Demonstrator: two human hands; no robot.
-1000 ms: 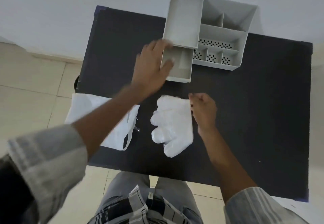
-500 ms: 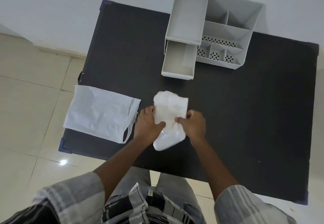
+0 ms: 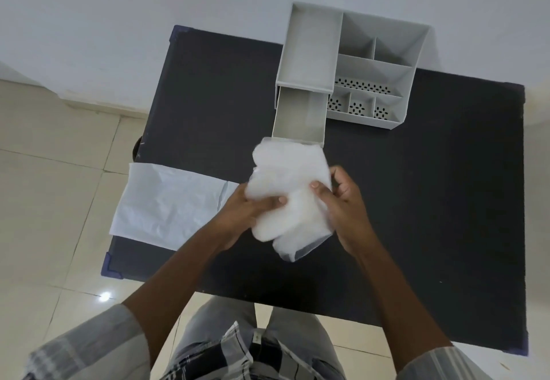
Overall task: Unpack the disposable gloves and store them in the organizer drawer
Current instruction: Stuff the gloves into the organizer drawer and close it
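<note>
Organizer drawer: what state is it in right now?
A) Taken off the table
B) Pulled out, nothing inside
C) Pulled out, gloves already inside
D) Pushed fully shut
B: the drawer juts out from under the organizer with its bare floor showing, while the stack of gloves sits in the grip of the left hand and right hand, in front of it.

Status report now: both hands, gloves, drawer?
Left hand and right hand grip glove stack. Drawer open, empty. Path clear.
</note>
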